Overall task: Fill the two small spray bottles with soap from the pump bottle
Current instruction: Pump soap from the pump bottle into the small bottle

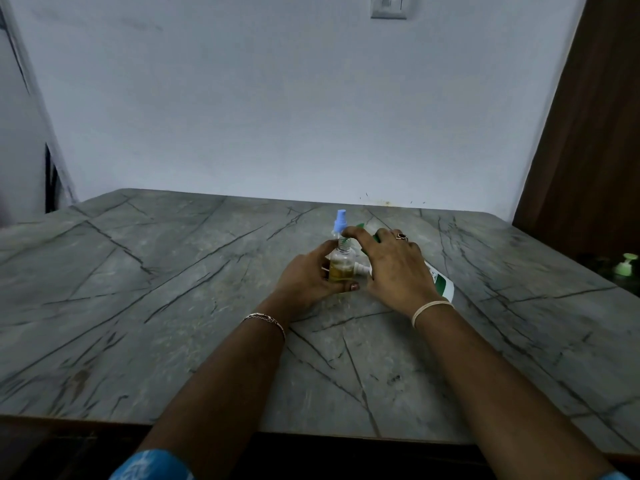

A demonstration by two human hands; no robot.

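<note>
My left hand (308, 277) grips a small clear spray bottle (341, 266) standing upright on the table, uncapped and about half full of yellowish soap. My right hand (394, 268) lies over the pump bottle (441, 284), which is white with a green label and leans toward the small bottle. Its green nozzle (360, 226) sits by the small bottle's open neck, and my fingertips rest there. Just behind stands the second small spray bottle (340, 221) with a blue spray cap on. A white spray head (362, 269) shows between my hands.
The grey marble-patterned table (173, 306) meets a white wall at the back. A dark wooden panel (588, 150) rises on the right. Below it, at the table's right edge, is a pale green pump top (626, 265). The table's front edge is close to my body.
</note>
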